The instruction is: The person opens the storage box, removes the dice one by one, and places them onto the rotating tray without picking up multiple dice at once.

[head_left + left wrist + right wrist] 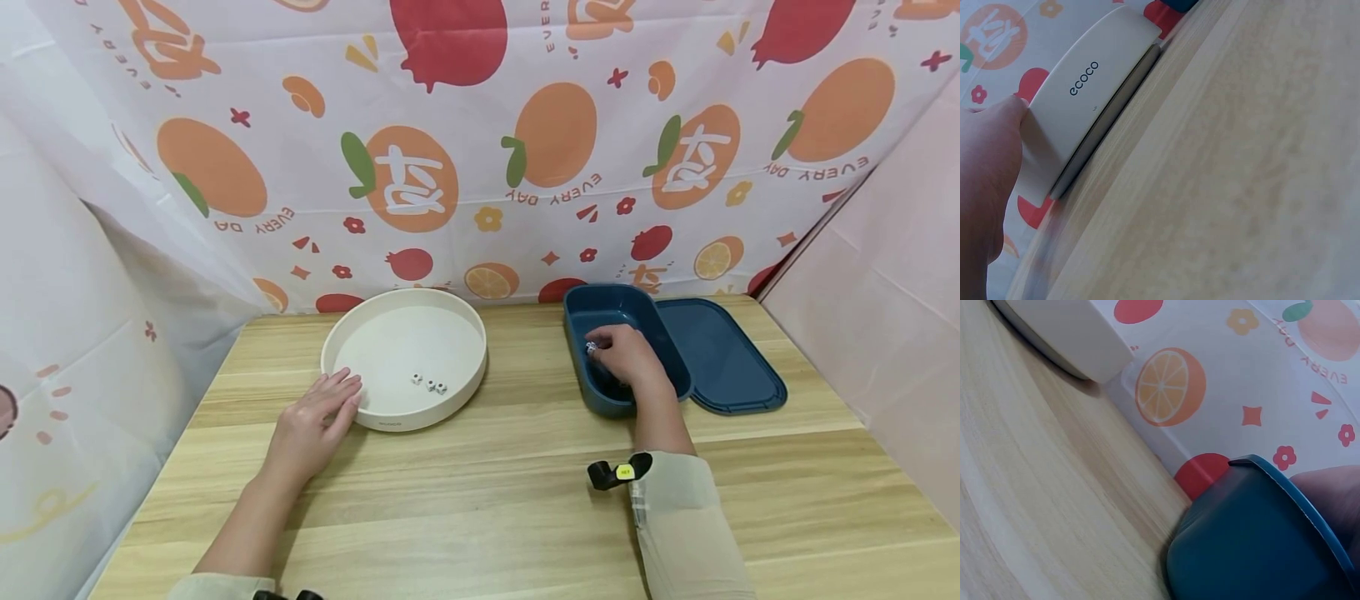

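My left hand point(313, 421) rests on the near-left rim of a round cream tray point(397, 333), its fingers fairly straight and reaching over the edge. In the left wrist view, that hand touches the top of the tray wall point(1094, 84), beside the "ecoco" lettering. Three small white cubes point(431, 385) with dark marks lie in the tray's near part. Over on the right, my right hand point(626, 354) reaches into a deep blue box point(611, 297) and pinches a small whitish, dark-marked piece point(592, 347). In the right wrist view, the box wall hides most of the hand.
A flat blue lid point(723, 354) lies right of the box, against its side. Both containers stand toward the back of the wooden table point(480, 500), close to a fruit-printed cloth point(480, 167). Another cloth point(885, 275) hangs at the right.
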A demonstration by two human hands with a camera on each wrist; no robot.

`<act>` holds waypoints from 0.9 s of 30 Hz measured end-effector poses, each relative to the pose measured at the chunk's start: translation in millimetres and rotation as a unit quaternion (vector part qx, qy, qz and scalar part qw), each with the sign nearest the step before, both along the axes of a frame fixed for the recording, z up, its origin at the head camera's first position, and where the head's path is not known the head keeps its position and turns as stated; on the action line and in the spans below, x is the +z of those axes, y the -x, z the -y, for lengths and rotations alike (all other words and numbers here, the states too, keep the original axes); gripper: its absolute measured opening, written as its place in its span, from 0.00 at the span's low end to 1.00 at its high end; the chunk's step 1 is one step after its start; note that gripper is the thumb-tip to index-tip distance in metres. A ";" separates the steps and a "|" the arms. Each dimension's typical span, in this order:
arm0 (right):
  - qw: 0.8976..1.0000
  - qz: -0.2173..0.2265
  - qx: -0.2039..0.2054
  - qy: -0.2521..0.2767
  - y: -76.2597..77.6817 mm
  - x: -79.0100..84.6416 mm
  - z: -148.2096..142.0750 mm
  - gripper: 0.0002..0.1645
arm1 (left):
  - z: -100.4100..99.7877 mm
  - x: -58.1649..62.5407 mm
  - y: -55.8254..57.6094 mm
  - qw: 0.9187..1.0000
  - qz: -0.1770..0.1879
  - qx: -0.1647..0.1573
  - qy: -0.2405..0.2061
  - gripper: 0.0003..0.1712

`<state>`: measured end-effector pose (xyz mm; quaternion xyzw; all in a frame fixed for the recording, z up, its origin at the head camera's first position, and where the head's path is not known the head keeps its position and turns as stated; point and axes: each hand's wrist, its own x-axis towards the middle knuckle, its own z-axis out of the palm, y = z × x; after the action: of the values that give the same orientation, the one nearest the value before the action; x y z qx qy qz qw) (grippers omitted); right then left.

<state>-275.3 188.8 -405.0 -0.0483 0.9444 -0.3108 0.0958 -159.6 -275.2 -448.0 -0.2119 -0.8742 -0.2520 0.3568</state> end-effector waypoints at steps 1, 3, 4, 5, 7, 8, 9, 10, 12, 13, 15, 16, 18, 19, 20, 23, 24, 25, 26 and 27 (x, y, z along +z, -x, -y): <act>1.000 0.000 0.003 -0.002 -0.1 0.0 -0.6 0.16 | 0.0 -0.2 -0.3 1.000 0.001 0.001 0.000 0.15; 1.000 -0.001 0.009 -0.005 -0.5 0.3 -1.7 0.17 | 0.0 -0.6 -1.0 1.000 0.001 0.002 0.001 0.15; 1.000 -0.002 0.008 -0.004 -0.6 0.6 -2.1 0.16 | 0.0 -0.7 -1.2 1.000 0.002 0.002 0.001 0.15; 1.000 -0.003 0.008 -0.003 -0.8 1.0 -2.4 0.16 | 0.0 -0.9 -1.4 1.000 0.001 0.002 0.001 0.15; 1.000 -0.006 0.006 0.004 -1.2 1.9 -2.7 0.14 | 0.0 -1.4 -1.7 1.000 0.001 0.003 0.002 0.15; 1.000 -0.005 0.006 0.010 -1.5 2.4 -2.8 0.13 | 0.1 -1.7 -1.8 1.000 0.001 0.003 0.002 0.15; 1.000 -0.004 0.003 0.015 -1.6 2.6 -3.1 0.12 | 0.1 -1.9 -1.9 1.000 0.001 0.004 0.003 0.15; 1.000 -0.002 0.001 0.020 -1.6 2.5 -3.4 0.12 | 0.2 -2.2 -2.0 1.000 0.001 0.004 0.003 0.15; 1.000 0.002 -0.004 0.030 -1.6 2.2 -4.0 0.10 | 0.2 -2.7 -2.1 1.000 0.000 0.005 0.004 0.15; 0.999 0.003 -0.005 0.033 -1.5 1.7 -4.6 0.09 | 0.3 -2.9 -2.2 1.000 0.000 0.005 0.004 0.15; 0.999 0.000 -0.010 0.040 -1.3 1.1 -5.6 0.09 | 0.5 -3.0 -2.2 1.000 0.000 0.006 0.005 0.16; 0.999 -0.001 -0.011 0.042 -1.3 1.3 -5.9 0.09 | 0.6 -3.3 -2.8 1.000 0.001 0.007 0.005 0.16; 0.999 -0.008 -0.015 0.048 -1.4 2.0 -6.7 0.12 | 0.9 -3.4 -4.2 1.000 0.003 0.009 0.005 0.16; 0.998 -0.012 -0.018 0.051 -1.4 2.3 -7.2 0.13 | 1.1 -3.4 -4.9 1.000 0.005 0.011 0.005 0.16; 0.998 -0.016 -0.021 0.053 -1.5 2.6 -7.7 0.15 | 1.2 -3.2 -5.6 1.000 0.007 0.012 0.006 0.16; 0.997 -0.031 -0.033 0.058 -2.5 3.9 -8.8 0.20 | 1.0 -2.3 -7.7 1.000 0.016 0.014 0.007 0.17; 0.997 -0.037 -0.036 0.061 -2.8 4.4 -8.7 0.20 | 0.7 -2.0 -8.5 1.000 0.019 0.016 0.009 0.17; 0.996 -0.045 -0.036 0.063 -3.5 5.2 -8.3 0.21 | 0.5 -1.8 -9.2 1.000 0.023 0.017 0.011 0.18; 0.996 -0.052 -0.037 0.066 -4.3 6.3 -7.3 0.21 | 0.2 -1.7 -9.9 0.999 0.026 0.019 0.012 0.18; 0.995 -0.059 -0.036 0.069 -5.3 7.9 -5.9 0.20 | -0.1 -1.7 -10.7 0.999 0.029 0.019 0.013 0.18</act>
<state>-270.0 194.7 -397.1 -0.0386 0.9257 -0.3754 0.0253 -148.9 -275.1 -449.7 -0.1922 -0.8913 -0.2395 0.3335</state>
